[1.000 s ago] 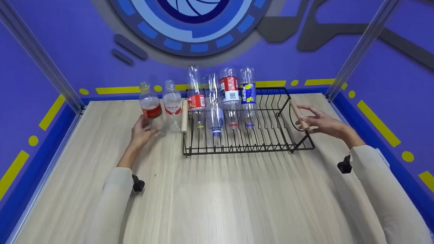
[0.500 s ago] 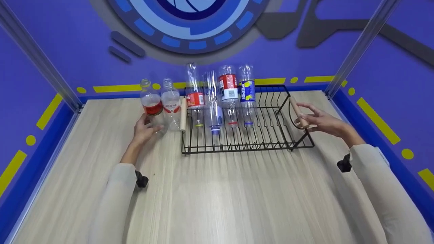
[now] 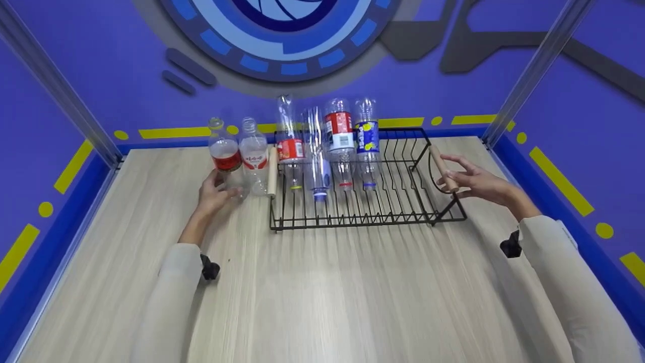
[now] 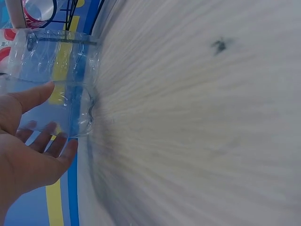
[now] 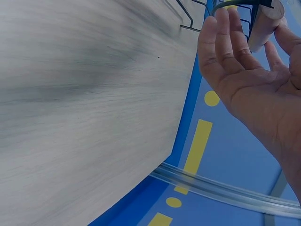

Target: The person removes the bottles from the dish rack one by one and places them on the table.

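My left hand (image 3: 212,196) grips the lower part of a clear plastic bottle (image 3: 227,162) with a dark red label, thumb in front and fingers round its far side. The bottle stands upright left of the rack. Beside it is another upright clear bottle (image 3: 255,160) with a red-and-white label. At the black wire dish rack (image 3: 355,227), my right hand (image 3: 484,185) holds the right wooden handle (image 3: 444,169) between thumb and fingers; the right wrist view shows the handle's end (image 5: 265,23) close up. Several bottles lean neck-down in the rack, including a blue-labelled Pepsi bottle (image 3: 368,136).
The rack's left wooden handle (image 3: 272,172) is right next to the second upright bottle. A blue-purple wall panel (image 3: 463,96) closes off the back of the wood-grain table (image 3: 322,292). Metal corner posts (image 3: 524,75) rise at both back corners.
My left hand and the bottle in it have shifted slightly right, closer to the neighbouring bottle. The right hand stays on the handle. The head view has tilted a little.
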{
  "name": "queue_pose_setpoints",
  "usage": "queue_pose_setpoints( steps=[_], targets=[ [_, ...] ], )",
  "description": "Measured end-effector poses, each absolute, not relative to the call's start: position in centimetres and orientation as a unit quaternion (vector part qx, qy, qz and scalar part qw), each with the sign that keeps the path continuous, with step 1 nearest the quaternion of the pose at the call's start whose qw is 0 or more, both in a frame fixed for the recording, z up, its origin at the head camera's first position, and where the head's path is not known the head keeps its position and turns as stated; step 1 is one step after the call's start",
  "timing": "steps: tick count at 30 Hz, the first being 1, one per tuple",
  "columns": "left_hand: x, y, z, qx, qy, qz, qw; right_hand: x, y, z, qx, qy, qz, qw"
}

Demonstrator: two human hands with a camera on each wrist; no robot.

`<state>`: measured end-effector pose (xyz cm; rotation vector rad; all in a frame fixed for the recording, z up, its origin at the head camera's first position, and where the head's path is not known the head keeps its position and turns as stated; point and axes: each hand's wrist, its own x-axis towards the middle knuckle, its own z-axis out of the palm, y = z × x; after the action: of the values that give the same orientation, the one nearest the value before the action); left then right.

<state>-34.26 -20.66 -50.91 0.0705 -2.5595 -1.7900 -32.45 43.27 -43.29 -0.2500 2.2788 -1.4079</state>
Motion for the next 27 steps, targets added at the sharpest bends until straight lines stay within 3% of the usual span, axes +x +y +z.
queue_pose_setpoints(
  steps=[27],
  targets=[
    [-28.8, -22.8, -49.6, 0.041, -0.813, -0.58, -0.012, -32.1, 43.1, -43.2, -0.094, 0.832, -0.501, 0.219]
  ],
)
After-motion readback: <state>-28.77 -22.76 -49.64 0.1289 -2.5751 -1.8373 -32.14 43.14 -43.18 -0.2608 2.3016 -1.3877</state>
